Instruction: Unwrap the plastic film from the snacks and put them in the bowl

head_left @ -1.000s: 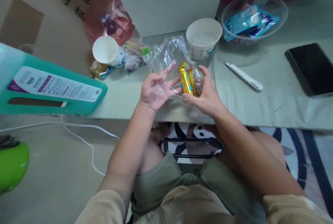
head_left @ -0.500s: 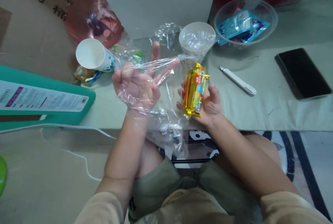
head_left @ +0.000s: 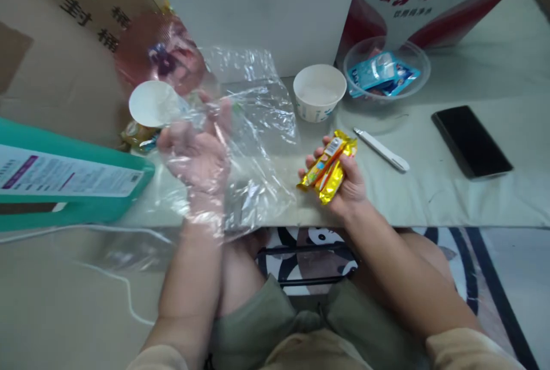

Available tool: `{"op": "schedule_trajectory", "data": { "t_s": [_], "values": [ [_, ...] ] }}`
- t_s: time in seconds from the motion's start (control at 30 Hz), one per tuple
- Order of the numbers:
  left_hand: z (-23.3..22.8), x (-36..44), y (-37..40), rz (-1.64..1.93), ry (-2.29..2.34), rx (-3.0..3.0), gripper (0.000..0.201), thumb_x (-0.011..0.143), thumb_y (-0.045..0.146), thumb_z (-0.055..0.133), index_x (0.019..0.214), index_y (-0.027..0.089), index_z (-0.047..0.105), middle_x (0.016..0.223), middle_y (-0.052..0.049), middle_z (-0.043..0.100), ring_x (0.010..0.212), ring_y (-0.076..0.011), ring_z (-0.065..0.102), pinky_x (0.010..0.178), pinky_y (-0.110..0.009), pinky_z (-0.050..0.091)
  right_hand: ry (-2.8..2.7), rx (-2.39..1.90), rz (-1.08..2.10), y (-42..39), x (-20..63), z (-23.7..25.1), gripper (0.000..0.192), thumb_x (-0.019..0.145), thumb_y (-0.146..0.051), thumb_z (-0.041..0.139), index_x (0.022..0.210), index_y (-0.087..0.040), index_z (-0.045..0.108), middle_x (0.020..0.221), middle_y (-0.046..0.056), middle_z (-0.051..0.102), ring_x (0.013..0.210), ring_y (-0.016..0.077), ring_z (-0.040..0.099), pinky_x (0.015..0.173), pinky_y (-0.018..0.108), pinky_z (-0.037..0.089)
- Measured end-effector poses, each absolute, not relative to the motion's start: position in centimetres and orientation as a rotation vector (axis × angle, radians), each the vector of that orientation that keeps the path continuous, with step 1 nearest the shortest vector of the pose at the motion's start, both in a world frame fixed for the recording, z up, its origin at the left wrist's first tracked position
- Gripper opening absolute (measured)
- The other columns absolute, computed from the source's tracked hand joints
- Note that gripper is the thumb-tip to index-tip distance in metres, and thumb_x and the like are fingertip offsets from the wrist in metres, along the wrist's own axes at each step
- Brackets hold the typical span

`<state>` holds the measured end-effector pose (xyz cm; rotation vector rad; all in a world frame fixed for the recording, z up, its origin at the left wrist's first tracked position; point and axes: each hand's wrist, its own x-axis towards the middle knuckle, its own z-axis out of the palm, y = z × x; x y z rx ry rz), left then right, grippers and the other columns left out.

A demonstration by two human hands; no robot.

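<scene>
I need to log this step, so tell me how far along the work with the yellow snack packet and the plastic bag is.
Done: the yellow snack packet is out of the clear plastic bag and clear of it. In hand: the right hand grips the packet, unopened as far as I can see; the left hand is inside the bag, blurred. Left: neither has been set down on the table. The paper bowl looks empty.

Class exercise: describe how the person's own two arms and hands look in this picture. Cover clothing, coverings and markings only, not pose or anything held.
The left hand is blurred and wrapped in a thin, clear, crinkled plastic bag reaching the wrist. The right hand is bare. No rings, watch or markings show. Both forearms are bare; beige short sleeves show at the lower corners.
</scene>
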<state>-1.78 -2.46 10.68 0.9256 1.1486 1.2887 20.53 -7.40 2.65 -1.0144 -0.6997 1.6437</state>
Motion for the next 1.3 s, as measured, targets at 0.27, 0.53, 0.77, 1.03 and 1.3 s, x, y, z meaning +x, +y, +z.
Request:
{"op": "schedule_trajectory", "data": {
  "t_s": [0.27, 0.53, 0.77, 1.03, 1.3],
  "values": [
    [7.1, -1.1, 0.1, 1.09, 1.173, 0.482, 0.013, 0.069, 0.029, 0.062, 0.065, 0.021, 0.052, 0.087, -0.005, 0.075, 0.094, -0.0228, 0.075, 0.064, -0.029, 0.06, -0.854, -1.357, 1.086, -6.1, 25.7, 5.0, 0.038, 0.074, -0.054, 0.067, 0.1, -0.029, 0.055, 0.103, 0.004, 0.067, 0.098, 0.0261, 0.07, 0.085, 0.044, 0.06],
    [6.6, -1.6, 0.1, 1.05, 1.16, 0.505, 0.008, 0.071, 0.027, 0.063, 0.071, 0.019, 0.06, 0.078, -0.002, 0.072, 0.081, -0.018, 0.074, 0.064, -0.025, 0.06, -1.35, -1.632, 0.141, 4.3, 30.7, 11.9, 0.061, 0.07, -0.015, 0.073, 0.126, -0.011, 0.051, 0.125, 0.018, 0.069, 0.11, 0.0231, 0.068, 0.089, 0.033, 0.052],
    [6.4, -1.6, 0.4, 1.049, 1.129, 0.517, 0.017, 0.069, 0.028, 0.066, 0.066, 0.019, 0.051, 0.078, -0.001, 0.072, 0.083, -0.0175, 0.075, 0.067, -0.025, 0.059, -1.947, -2.254, 0.115, 6.8, 31.2, 12.0, 0.074, 0.093, -0.053, 0.064, 0.153, -0.013, 0.047, 0.146, 0.026, 0.06, 0.139, 0.0351, 0.054, 0.108, 0.053, 0.033],
    [6.8, -1.6, 0.3, 1.053, 1.109, 0.49, 0.013, 0.07, 0.026, 0.065, 0.066, 0.02, 0.053, 0.076, 0.0, 0.071, 0.08, -0.0168, 0.075, 0.067, -0.026, 0.059, -2.068, -2.092, 0.094, 6.3, 31.6, 10.2, 0.052, 0.095, -0.022, 0.062, 0.146, -0.016, 0.06, 0.156, 0.02, 0.053, 0.146, 0.0295, 0.049, 0.112, 0.048, 0.035],
    [6.6, -1.7, 0.2, 1.042, 1.105, 0.533, 0.019, 0.069, 0.028, 0.067, 0.062, 0.02, 0.051, 0.077, -0.001, 0.072, 0.082, -0.0176, 0.074, 0.069, -0.028, 0.06, -2.108, -2.063, 0.071, 7.1, 30.2, 10.7, 0.056, 0.092, -0.039, 0.07, 0.143, -0.018, 0.06, 0.137, 0.018, 0.068, 0.133, 0.0289, 0.057, 0.108, 0.052, 0.032]
  ]
}}
